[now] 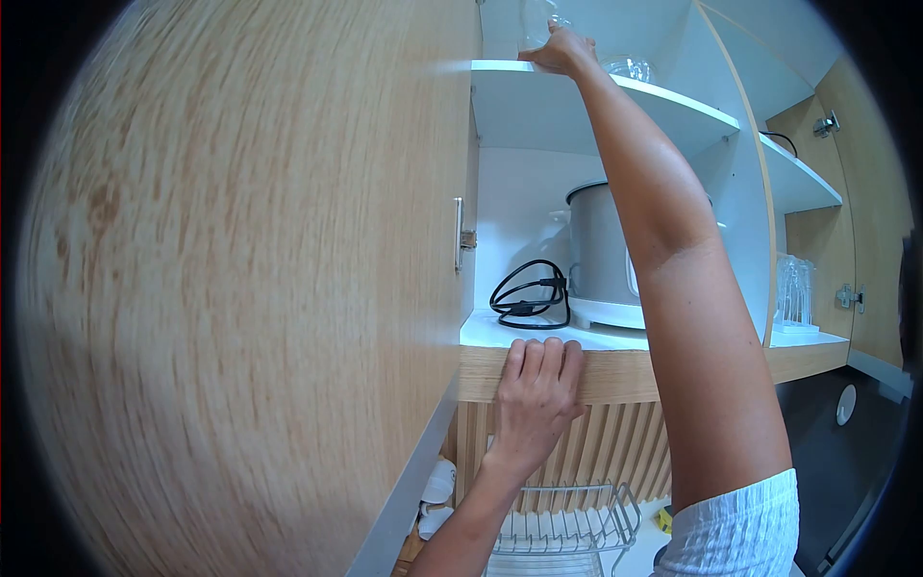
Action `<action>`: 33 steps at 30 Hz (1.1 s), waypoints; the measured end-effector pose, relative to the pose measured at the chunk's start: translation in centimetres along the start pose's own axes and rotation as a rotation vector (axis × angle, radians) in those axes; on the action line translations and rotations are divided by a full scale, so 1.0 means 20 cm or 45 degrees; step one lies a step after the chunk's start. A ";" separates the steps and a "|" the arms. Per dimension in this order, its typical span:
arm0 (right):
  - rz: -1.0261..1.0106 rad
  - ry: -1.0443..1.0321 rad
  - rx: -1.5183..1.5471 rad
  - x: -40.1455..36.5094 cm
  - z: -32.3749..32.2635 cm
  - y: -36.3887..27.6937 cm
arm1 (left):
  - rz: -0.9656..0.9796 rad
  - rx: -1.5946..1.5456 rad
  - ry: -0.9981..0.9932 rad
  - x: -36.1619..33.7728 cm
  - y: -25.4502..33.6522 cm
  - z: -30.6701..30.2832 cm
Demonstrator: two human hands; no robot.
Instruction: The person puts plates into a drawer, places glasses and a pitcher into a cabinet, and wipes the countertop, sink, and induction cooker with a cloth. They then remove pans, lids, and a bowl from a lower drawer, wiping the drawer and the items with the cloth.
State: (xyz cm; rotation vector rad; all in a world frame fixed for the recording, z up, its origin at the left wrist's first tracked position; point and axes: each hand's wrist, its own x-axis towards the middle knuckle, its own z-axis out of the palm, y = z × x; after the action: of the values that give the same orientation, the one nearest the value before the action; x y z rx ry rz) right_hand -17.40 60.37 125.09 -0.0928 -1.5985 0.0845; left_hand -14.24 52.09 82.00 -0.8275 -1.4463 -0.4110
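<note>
My right hand point(565, 48) is raised to the upper white shelf point(538, 96), its fingers and thumb around the lower part of a clear glass container point(536, 21). The top of that container is cut off by the frame. Just right of the hand, a clear glass bowl point(630, 68) rests on the same shelf, partly behind my wrist. Lower down, my left hand point(540, 389) has its fingers hooked over the wooden front edge point(620, 373) of the cabinet floor. Behind it lies a coiled black power cord point(531, 296), beside a grey pot-like appliance point(598, 245) on a white base, partly hidden by my right arm.
An open wooden cabinet door point(240, 288) fills the left side. Glasses point(794, 293) stand in the right compartment, whose door point(860, 192) is open too. Below are a metal dish rack point(567, 524), white cups point(439, 481) and a dark panel point(827, 433).
</note>
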 end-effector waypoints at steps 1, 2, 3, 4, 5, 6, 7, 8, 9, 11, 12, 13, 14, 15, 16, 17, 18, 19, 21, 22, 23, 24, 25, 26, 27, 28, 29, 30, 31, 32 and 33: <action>0.018 0.001 -0.010 -0.01 -0.02 0.00 | -0.009 -0.003 -0.004 0.00 0.00 0.00; 0.020 0.000 -0.013 -0.03 -0.03 -0.01 | -0.019 -0.005 -0.012 0.00 0.00 0.00; 0.018 0.003 0.007 -0.02 -0.03 -0.01 | -0.020 -0.006 -0.013 0.00 0.00 0.00; 0.016 0.005 0.027 -0.02 -0.02 0.00 | -0.023 -0.003 -0.021 0.00 0.00 0.00; 0.017 0.004 0.026 -0.02 -0.02 0.01 | -0.026 0.001 -0.027 0.00 0.00 -0.01; -0.047 0.038 -0.015 -0.02 -0.03 0.01 | -0.027 0.002 -0.026 0.00 0.01 -0.01; -0.110 0.072 -0.057 -0.03 -0.03 0.02 | -0.027 -0.005 -0.026 0.00 0.00 -0.01; -0.111 0.071 -0.055 -0.03 -0.04 0.01 | -0.025 -0.012 -0.025 0.00 0.00 -0.01; -0.069 0.019 -0.011 -0.03 -0.05 0.01 | -0.027 -0.013 -0.025 0.00 0.00 -0.01; -0.030 -0.036 0.033 -0.05 -0.06 0.00 | -0.031 -0.011 -0.037 0.00 0.01 -0.02; -0.067 0.037 0.017 -0.05 -0.05 0.01 | -0.035 -0.010 -0.037 0.00 0.01 -0.02; -0.102 0.109 0.002 -0.04 -0.04 0.02 | -0.035 -0.007 -0.037 0.00 0.01 -0.02; -0.102 0.105 0.003 -0.04 -0.03 0.02 | -0.034 -0.004 -0.039 0.00 0.01 -0.01; -0.090 0.085 -0.002 -0.03 -0.03 0.03 | -0.036 -0.003 -0.043 0.00 0.01 -0.02; -0.079 0.063 -0.006 -0.03 -0.03 0.03 | -0.030 0.001 -0.040 0.00 0.01 -0.02; -0.078 0.058 -0.003 -0.03 -0.03 0.03 | -0.024 0.005 -0.037 0.00 0.01 -0.02; -0.075 0.026 -0.020 -0.03 -0.03 0.03 | -0.027 0.005 -0.042 0.00 0.01 -0.02; -0.072 -0.003 -0.037 -0.03 -0.04 0.03 | -0.027 0.006 -0.047 0.00 0.01 -0.02; -0.047 0.011 -0.060 -0.06 -0.05 0.01 | -0.028 0.008 -0.051 0.00 0.01 -0.01; -0.021 0.025 -0.083 -0.08 -0.06 0.00 | -0.029 0.006 -0.047 0.00 0.01 -0.01; -0.021 0.021 -0.084 -0.10 -0.07 0.00 | -0.031 0.003 -0.044 0.00 0.00 -0.01; -0.019 -0.010 -0.043 -0.05 -0.03 0.02 | -0.037 0.001 -0.047 0.00 0.00 -0.01; -0.022 -0.042 -0.004 -0.03 -0.01 0.02 | -0.040 -0.004 -0.048 0.00 0.00 -0.02; -0.024 -0.050 -0.009 -0.02 0.01 0.03 | -0.040 -0.009 -0.054 0.00 0.01 -0.02; -0.025 0.017 0.007 -0.02 0.02 0.03 | -0.045 -0.013 -0.055 0.00 0.01 -0.02; -0.027 0.087 0.024 -0.02 0.03 0.03 | -0.043 -0.001 -0.047 0.00 0.01 -0.02; -0.028 0.083 0.021 0.00 0.02 0.03 | -0.042 0.010 -0.040 0.00 0.01 -0.01; -0.036 0.037 -0.058 0.02 0.02 0.03 | -0.045 0.006 -0.045 0.00 0.01 -0.01; -0.043 -0.016 -0.137 0.02 0.04 0.04 | -0.051 -0.026 -0.030 0.00 0.00 -0.01; -0.037 -0.032 -0.144 0.03 0.05 0.05 | -0.058 -0.063 -0.019 0.00 0.01 -0.01; -0.089 -0.023 -0.121 0.00 0.02 0.04 | -0.064 -0.085 -0.041 0.00 0.01 -0.01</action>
State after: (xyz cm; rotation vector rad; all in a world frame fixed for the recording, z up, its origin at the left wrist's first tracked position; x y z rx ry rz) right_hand -17.74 61.19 125.07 -0.1095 -1.6220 -0.0450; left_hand -14.00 52.04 81.92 -0.8560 -1.4924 -0.4876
